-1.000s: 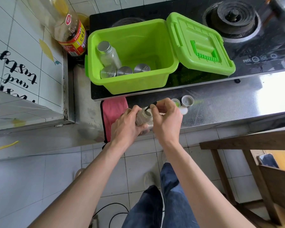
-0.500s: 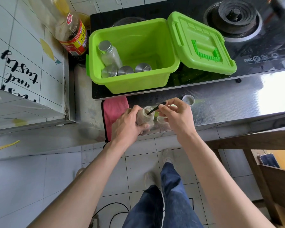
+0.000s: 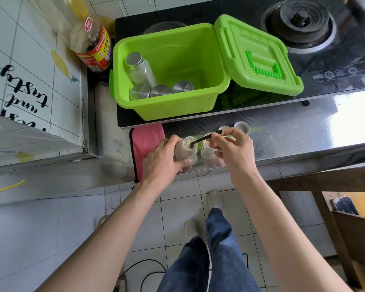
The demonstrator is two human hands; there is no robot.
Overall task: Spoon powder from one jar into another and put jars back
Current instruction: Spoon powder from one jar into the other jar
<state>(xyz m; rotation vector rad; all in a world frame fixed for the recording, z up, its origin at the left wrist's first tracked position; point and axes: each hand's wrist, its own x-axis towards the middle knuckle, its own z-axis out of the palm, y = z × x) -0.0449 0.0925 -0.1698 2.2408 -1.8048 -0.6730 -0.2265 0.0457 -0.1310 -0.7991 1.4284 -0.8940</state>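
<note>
My left hand (image 3: 163, 159) grips a small glass jar (image 3: 185, 149) of pale powder, tilted, at the steel counter's front edge. My right hand (image 3: 233, 147) pinches a thin black spoon (image 3: 205, 138) whose tip is inside that jar's mouth. A second open jar (image 3: 207, 149) stands just right of it, partly hidden by my right fingers. Two loose lids (image 3: 241, 127) lie behind my right hand. The open green box (image 3: 198, 102) on the stove holds several more jars with metal lids (image 3: 161, 90).
A pink cloth (image 3: 145, 142) lies left of the jars. An oil bottle (image 3: 93, 45) stands by the tiled wall. The gas burner (image 3: 301, 17) is at the back right. A wooden chair (image 3: 325, 186) with a phone (image 3: 345, 205) stands to my right.
My right hand moved right and tilted the spoon, whose tip now reaches into the left jar. My left hand kept hold of that jar.
</note>
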